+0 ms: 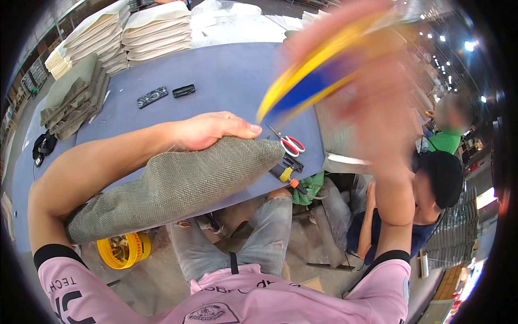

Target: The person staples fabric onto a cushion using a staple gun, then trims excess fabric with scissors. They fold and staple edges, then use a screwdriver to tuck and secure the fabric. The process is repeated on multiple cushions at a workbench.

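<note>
A grey-green woven cloth (189, 173), rolled or folded into a long bundle, lies slanting across the near edge of the table and along my left forearm. My left hand (208, 131) is closed on its upper edge, with the thumb pointing right. High on the right is my right hand (372, 70), smeared by motion. Against it shows a curved yellow and blue thing (318, 78), too blurred to name; how the fingers hold it is hidden. Red-handled scissors (292, 146) lie just past the bundle's right end, beside a yellow and black tool with an orange tip (286, 174).
On the blue-grey table (226, 75) rest a dark patterned phone-like object (152, 97) and a small black case (184, 90). Folded green cloths (75, 100) and cream stacks (156, 32) stand far left. Below is a yellow bucket (121, 251). A person in a black cap (440, 178) sits close right.
</note>
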`<state>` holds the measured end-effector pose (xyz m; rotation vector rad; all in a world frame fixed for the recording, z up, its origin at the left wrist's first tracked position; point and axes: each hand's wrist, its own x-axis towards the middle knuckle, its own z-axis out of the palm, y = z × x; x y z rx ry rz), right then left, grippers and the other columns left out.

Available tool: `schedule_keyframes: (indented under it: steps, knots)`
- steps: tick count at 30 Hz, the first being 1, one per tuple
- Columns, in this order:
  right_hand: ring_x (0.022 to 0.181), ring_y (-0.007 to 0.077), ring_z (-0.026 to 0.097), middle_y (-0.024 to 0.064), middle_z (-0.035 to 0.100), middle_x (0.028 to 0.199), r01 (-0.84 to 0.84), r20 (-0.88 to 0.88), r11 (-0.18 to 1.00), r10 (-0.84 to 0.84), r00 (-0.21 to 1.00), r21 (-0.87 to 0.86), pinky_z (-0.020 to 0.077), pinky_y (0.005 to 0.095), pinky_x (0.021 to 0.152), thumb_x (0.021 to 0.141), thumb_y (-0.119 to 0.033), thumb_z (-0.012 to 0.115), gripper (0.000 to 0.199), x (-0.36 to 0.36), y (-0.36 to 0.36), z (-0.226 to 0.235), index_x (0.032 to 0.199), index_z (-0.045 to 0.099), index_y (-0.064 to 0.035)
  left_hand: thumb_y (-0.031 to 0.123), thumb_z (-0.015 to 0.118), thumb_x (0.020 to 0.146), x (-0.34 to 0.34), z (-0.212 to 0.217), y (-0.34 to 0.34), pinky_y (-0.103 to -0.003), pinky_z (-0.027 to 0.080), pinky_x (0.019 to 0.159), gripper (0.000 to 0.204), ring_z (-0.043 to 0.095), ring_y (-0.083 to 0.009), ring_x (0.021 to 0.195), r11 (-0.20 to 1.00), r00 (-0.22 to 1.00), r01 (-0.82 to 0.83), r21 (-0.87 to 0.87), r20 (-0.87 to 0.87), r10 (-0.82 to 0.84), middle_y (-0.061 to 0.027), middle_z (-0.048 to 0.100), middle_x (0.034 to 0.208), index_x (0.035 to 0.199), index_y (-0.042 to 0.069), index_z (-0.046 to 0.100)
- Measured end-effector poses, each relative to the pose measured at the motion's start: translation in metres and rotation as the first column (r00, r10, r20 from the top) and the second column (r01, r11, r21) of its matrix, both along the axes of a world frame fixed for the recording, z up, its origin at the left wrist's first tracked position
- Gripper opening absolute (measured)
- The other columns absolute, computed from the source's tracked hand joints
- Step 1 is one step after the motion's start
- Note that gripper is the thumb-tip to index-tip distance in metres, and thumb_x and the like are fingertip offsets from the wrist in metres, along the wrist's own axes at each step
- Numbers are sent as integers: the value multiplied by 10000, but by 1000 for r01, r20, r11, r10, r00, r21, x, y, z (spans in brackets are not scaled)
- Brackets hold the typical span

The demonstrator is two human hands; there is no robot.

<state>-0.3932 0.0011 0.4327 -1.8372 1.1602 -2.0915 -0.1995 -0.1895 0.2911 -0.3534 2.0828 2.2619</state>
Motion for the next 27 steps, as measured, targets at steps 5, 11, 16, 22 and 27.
schedule_keyframes:
  steps: [5,11,16,22,27]
  knots:
    - [894,227,753,143,728,1134,163,74,986,-159,984,-46,725,395,792,1247,-408,409,427,-42,19,-11,1383,588,-45,434,665,1151,2,1,4,-316,496,802,411,612,-69,867,993,997,19,-117,-66,-27,45,705,953,1029,57,773]
    - [1024,255,721,168,727,1197,558,-524,797,-586,618,-233,624,364,850,1222,-305,524,293,-78,40,-111,1398,566,-74,401,693,1149,0,11,8,-295,527,1014,462,694,-101,1089,997,999,49,-55,13,-48,-19,802,1221,1305,-19,807]
    - [1121,289,689,182,720,1257,167,-33,867,-206,978,-470,606,413,930,1167,-354,577,358,-40,61,-79,1400,606,-84,437,669,1151,8,8,27,-292,495,777,443,607,-59,837,998,1000,22,-52,0,-22,46,716,914,1005,36,789]
    - [1223,328,677,183,702,1387,367,-182,860,-322,929,355,576,471,969,1057,-391,713,436,-80,-15,-155,1380,685,-98,338,687,1162,25,30,82,-330,505,818,378,617,-79,860,958,986,68,-278,164,-22,80,665,794,882,88,728]
    - [1308,361,666,183,687,1495,575,-574,184,-64,817,797,552,519,1002,966,-421,826,510,-130,-80,-285,1363,751,-110,181,769,1082,42,-18,173,-624,368,1302,341,614,-467,1455,822,918,-142,-551,-384,-98,-158,673,1373,806,29,638]
